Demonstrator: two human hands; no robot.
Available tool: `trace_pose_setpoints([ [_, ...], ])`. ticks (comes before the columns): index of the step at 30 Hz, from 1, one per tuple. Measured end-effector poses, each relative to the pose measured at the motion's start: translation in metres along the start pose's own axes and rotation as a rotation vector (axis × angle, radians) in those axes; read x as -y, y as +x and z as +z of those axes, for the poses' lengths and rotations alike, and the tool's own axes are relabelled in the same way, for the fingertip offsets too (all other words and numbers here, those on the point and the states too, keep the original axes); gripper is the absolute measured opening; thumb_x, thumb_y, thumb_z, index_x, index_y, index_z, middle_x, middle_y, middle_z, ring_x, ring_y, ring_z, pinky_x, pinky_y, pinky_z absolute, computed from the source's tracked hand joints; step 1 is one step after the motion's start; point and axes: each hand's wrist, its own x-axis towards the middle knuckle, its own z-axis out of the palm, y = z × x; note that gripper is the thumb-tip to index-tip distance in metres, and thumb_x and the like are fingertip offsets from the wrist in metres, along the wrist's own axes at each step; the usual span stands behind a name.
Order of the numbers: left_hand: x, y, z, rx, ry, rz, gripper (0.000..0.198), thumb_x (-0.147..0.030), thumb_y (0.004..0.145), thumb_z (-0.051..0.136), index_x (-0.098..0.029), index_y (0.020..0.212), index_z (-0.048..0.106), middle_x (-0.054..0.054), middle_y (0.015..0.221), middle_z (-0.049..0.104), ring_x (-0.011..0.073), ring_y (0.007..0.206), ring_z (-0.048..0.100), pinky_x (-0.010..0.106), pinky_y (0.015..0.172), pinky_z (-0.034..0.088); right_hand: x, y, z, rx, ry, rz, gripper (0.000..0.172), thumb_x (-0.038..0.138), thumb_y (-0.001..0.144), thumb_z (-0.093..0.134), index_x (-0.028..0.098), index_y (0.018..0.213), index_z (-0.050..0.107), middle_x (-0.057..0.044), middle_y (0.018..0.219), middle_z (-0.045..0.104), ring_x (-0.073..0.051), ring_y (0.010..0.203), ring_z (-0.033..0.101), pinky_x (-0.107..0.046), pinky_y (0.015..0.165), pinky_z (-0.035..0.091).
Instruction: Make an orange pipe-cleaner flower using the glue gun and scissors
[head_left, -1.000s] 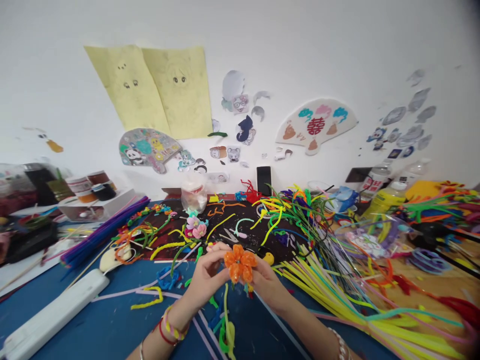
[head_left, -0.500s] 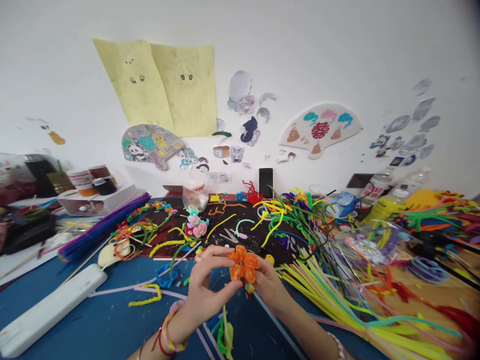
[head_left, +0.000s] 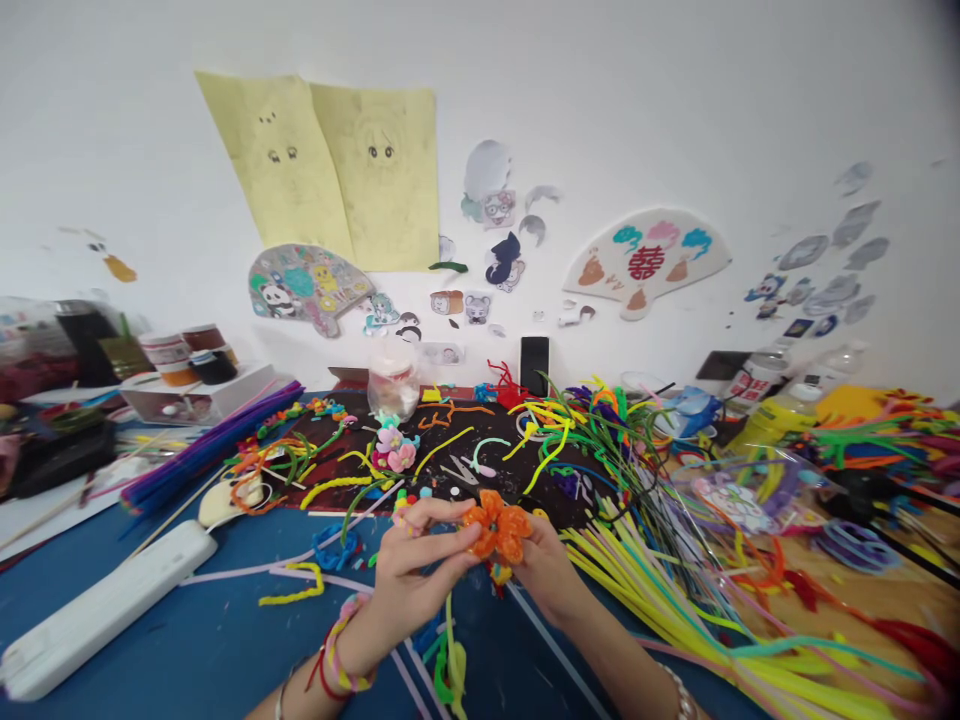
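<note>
The person's left hand (head_left: pixel 416 570) pinches the left side of an orange pipe-cleaner flower (head_left: pixel 496 527), fingers curled in and nearly closed on it. The right hand (head_left: pixel 547 572) is partly hidden behind the flower and grips its right side, fingers bent around it. The flower is held between both hands, above the blue tabletop (head_left: pixel 180 640), just in front of the edge of a black mat (head_left: pixel 352 495). A small yellow piece shows right under the flower. A green pipe cleaner (head_left: pixel 451 650) lies below the hands, beside the left wrist, which has a beaded bracelet (head_left: pixel 341 650) and a red cord.

Left of the hands: yellow pipe cleaner (head_left: pixel 292 592), blue curled pipe cleaner (head_left: pixel 334 548), white power strip (head_left: pixel 97 610), purple pipe-cleaner bundle (head_left: pixel 202 460). On the mat, near the top: pink and teal pipe-cleaner flower (head_left: pixel 395 450), small scissors (head_left: pixel 459 470), clear jar (head_left: pixel 393 385) behind them. Right of the hands: long yellow and green pipe-cleaner pile (head_left: pixel 660 610), clear plastic bag (head_left: pixel 739 497), yellow bottle (head_left: pixel 772 425). Black phone (head_left: pixel 534 365) stands upright against the wall. Upper left of the frame: two yellow paper drawings (head_left: pixel 322 170). Right of them: paper fan (head_left: pixel 645 262).
</note>
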Motion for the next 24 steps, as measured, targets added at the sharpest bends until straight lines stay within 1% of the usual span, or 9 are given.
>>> trace_pose_setpoints([
  [5, 0.0, 0.0, -0.001, 0.006, 0.014, 0.012, 0.039, -0.008, 0.073, 0.065, -0.03, 0.106, 0.066, 0.008, 0.104, 0.065, 0.0217, 0.092, 0.062, 0.036, 0.077, 0.052, -0.003, -0.001, -0.002, 0.007, -0.016, 0.002, 0.033, 0.051, 0.069, 0.066, 0.019, 0.078, 0.066, -0.002, 0.072, 0.061, -0.015, 0.064, 0.054, -0.029, 0.067, 0.046],
  [7, 0.002, -0.002, -0.001, 0.018, 0.013, 0.015, 0.041, -0.015, 0.072, 0.068, -0.028, 0.11, 0.063, 0.009, 0.106, 0.065, 0.0236, 0.094, 0.061, 0.038, 0.078, 0.051, -0.002, -0.002, -0.004, 0.025, -0.053, -0.015, 0.034, 0.051, 0.07, 0.065, 0.019, 0.082, 0.067, -0.003, 0.073, 0.062, -0.015, 0.065, 0.055, -0.029, 0.066, 0.047],
  [9, 0.004, -0.005, 0.0, 0.01, -0.012, 0.011, 0.052, -0.027, 0.069, 0.072, -0.026, 0.119, 0.057, 0.011, 0.107, 0.065, 0.0262, 0.096, 0.06, 0.04, 0.08, 0.049, 0.0, -0.003, -0.004, 0.045, -0.105, -0.055, 0.035, 0.05, 0.07, 0.065, 0.02, 0.088, 0.067, -0.003, 0.076, 0.064, -0.016, 0.067, 0.056, -0.029, 0.067, 0.047],
  [11, 0.004, -0.008, 0.0, -0.017, -0.068, -0.011, 0.066, -0.037, 0.067, 0.071, -0.022, 0.127, 0.049, 0.014, 0.11, 0.063, 0.0289, 0.1, 0.058, 0.043, 0.084, 0.047, 0.003, -0.004, -0.005, 0.065, -0.168, -0.109, 0.036, 0.05, 0.071, 0.064, 0.021, 0.093, 0.067, -0.004, 0.082, 0.065, -0.018, 0.075, 0.058, -0.03, 0.072, 0.047],
  [13, 0.003, -0.009, 0.001, -0.034, -0.092, -0.047, 0.069, -0.043, 0.067, 0.07, -0.02, 0.128, 0.047, 0.016, 0.114, 0.061, 0.0306, 0.103, 0.056, 0.045, 0.086, 0.046, 0.008, -0.004, -0.004, 0.094, -0.219, -0.162, 0.04, 0.052, 0.073, 0.062, 0.022, 0.098, 0.067, -0.006, 0.09, 0.066, -0.02, 0.083, 0.059, -0.033, 0.079, 0.046],
  [15, 0.001, -0.007, 0.001, -0.024, -0.042, -0.084, 0.059, -0.04, 0.069, 0.069, -0.02, 0.122, 0.054, 0.015, 0.112, 0.063, 0.0302, 0.103, 0.056, 0.044, 0.087, 0.045, 0.011, -0.003, -0.004, 0.111, -0.251, -0.202, 0.046, 0.056, 0.072, 0.061, 0.022, 0.102, 0.066, -0.007, 0.094, 0.066, -0.021, 0.087, 0.059, -0.034, 0.081, 0.045],
  [18, -0.003, -0.003, 0.0, -0.007, 0.03, -0.099, 0.043, -0.028, 0.07, 0.07, -0.023, 0.112, 0.062, 0.012, 0.103, 0.067, 0.0268, 0.096, 0.06, 0.04, 0.083, 0.047, 0.012, -0.002, -0.004, 0.099, -0.292, -0.222, 0.05, 0.057, 0.07, 0.061, 0.022, 0.105, 0.065, -0.008, 0.094, 0.066, -0.022, 0.086, 0.059, -0.033, 0.079, 0.046],
  [21, -0.003, -0.002, 0.0, -0.029, 0.0, -0.065, 0.042, -0.021, 0.07, 0.071, -0.026, 0.111, 0.063, 0.01, 0.099, 0.069, 0.0242, 0.09, 0.062, 0.037, 0.077, 0.05, 0.012, -0.002, -0.005, 0.099, -0.317, -0.22, 0.049, 0.057, 0.071, 0.06, 0.022, 0.105, 0.066, -0.008, 0.093, 0.066, -0.022, 0.085, 0.059, -0.033, 0.08, 0.046],
  [24, -0.002, -0.001, -0.001, -0.035, -0.03, -0.03, 0.041, -0.021, 0.069, 0.072, -0.028, 0.109, 0.064, 0.008, 0.095, 0.07, 0.0218, 0.084, 0.064, 0.034, 0.072, 0.052, 0.013, -0.003, -0.005, 0.123, -0.318, -0.209, 0.049, 0.058, 0.071, 0.059, 0.02, 0.101, 0.067, -0.009, 0.091, 0.066, -0.023, 0.083, 0.058, -0.034, 0.078, 0.046],
])
